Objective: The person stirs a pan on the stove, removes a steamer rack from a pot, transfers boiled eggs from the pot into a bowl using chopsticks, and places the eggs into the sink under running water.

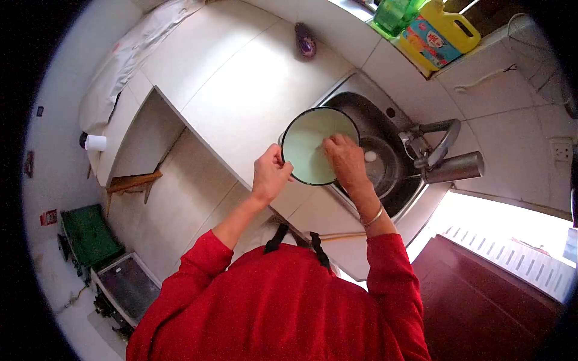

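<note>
A round enamel pot [307,135] with a pale green inside and a dark rim is tilted over the counter's edge of the sink [385,111]. My left hand [272,173] pinches its near left rim, thumb on the inside. My right hand [348,161] reaches over the right side into the pot, its fingers curled down against the inner wall. Whatever those fingers hold, if anything, is hidden. Past my right hand, a small white round object [370,156] lies in the sink.
A metal faucet [442,135] with a cylinder attached stands at the sink's right. An eggplant [305,41] lies on the tiled counter [235,90] by the wall. On the ledge are a yellow jug [439,35] and a green bottle [394,15]. A dark red panel [481,295] is at lower right.
</note>
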The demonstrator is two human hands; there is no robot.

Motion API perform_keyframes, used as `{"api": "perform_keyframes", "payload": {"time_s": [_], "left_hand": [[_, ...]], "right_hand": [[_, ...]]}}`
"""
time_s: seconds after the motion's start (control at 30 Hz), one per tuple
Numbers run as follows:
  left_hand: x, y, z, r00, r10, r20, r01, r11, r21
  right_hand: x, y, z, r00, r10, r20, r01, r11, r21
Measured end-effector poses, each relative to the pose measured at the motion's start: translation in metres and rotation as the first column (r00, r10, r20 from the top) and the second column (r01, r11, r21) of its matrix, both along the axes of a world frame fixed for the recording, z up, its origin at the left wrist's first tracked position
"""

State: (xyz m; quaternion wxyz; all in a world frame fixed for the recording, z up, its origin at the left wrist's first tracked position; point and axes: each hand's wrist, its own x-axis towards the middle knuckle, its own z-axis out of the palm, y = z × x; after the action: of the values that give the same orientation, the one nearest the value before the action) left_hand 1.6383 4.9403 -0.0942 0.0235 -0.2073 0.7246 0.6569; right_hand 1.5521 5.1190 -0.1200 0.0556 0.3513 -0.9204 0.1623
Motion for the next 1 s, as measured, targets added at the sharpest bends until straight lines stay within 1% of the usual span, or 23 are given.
{"api": "perform_keyframes", "payload": {"time_s": [0.07,0.17,0.27,0.37,0.47,0.53,0.6,0.67,0.7,0.73,0.8,0.87,0.9,1.0], "left_hand": [[-0.003,0.006,0.001,1.0,0.012,0.007,-0.012,0.999,0.049],[-0.008,0.008,-0.002,0.999,-0.022,-0.037,0.021,1.0,-0.023],[-0.013,0.005,-0.012,0.999,-0.019,-0.043,0.014,0.991,-0.13],[-0.016,-0.003,-0.027,0.995,-0.081,-0.055,0.055,0.93,-0.365],[-0.017,-0.021,-0.043,0.998,-0.04,-0.056,0.013,0.909,-0.416],[-0.02,-0.032,-0.039,0.996,0.065,-0.056,-0.075,0.975,-0.209],[-0.018,-0.058,-0.064,0.994,0.092,-0.061,-0.099,0.988,-0.122],[-0.016,-0.078,-0.074,0.984,0.176,0.022,-0.175,0.984,-0.033],[-0.015,-0.085,-0.078,0.975,0.214,0.056,-0.214,0.977,-0.006],[-0.013,-0.092,-0.081,0.964,0.251,0.093,-0.254,0.967,0.018],[-0.009,-0.104,-0.089,0.939,0.306,0.158,-0.317,0.947,0.049],[-0.004,-0.114,-0.1,0.916,0.342,0.212,-0.362,0.93,0.066],[-0.003,-0.117,-0.108,0.91,0.369,0.189,-0.39,0.916,0.091],[0.002,-0.128,-0.126,0.914,0.347,0.211,-0.379,0.916,0.135]], "right_hand": [[-0.001,-0.001,-0.003,1.0,0.025,-0.008,-0.024,0.999,0.024],[-0.001,0.002,-0.009,0.999,0.019,0.028,-0.022,0.991,0.13],[0.002,0.012,-0.017,1.0,-0.004,0.021,-0.002,0.962,0.273],[0.009,0.016,0.001,0.998,-0.056,0.015,0.045,0.908,0.418],[0.015,0.04,-0.013,0.986,-0.142,0.083,0.083,0.865,0.495],[0.022,0.067,-0.037,0.969,-0.196,0.151,0.111,0.891,0.44],[0.033,0.099,-0.064,0.948,-0.243,0.203,0.16,0.92,0.357],[0.048,0.134,-0.082,0.927,-0.289,0.239,0.228,0.941,0.251],[0.052,0.15,-0.08,0.848,-0.409,0.336,0.334,0.906,0.261],[0.057,0.166,-0.079,0.743,-0.515,0.427,0.433,0.857,0.281],[0.056,0.199,-0.084,0.596,-0.626,0.503,0.517,0.778,0.357],[0.063,0.223,-0.083,0.558,-0.673,0.486,0.618,0.728,0.298],[0.067,0.227,-0.077,0.439,-0.719,0.539,0.693,0.653,0.306],[0.079,0.231,-0.066,0.504,-0.732,0.46,0.707,0.655,0.268]]}}
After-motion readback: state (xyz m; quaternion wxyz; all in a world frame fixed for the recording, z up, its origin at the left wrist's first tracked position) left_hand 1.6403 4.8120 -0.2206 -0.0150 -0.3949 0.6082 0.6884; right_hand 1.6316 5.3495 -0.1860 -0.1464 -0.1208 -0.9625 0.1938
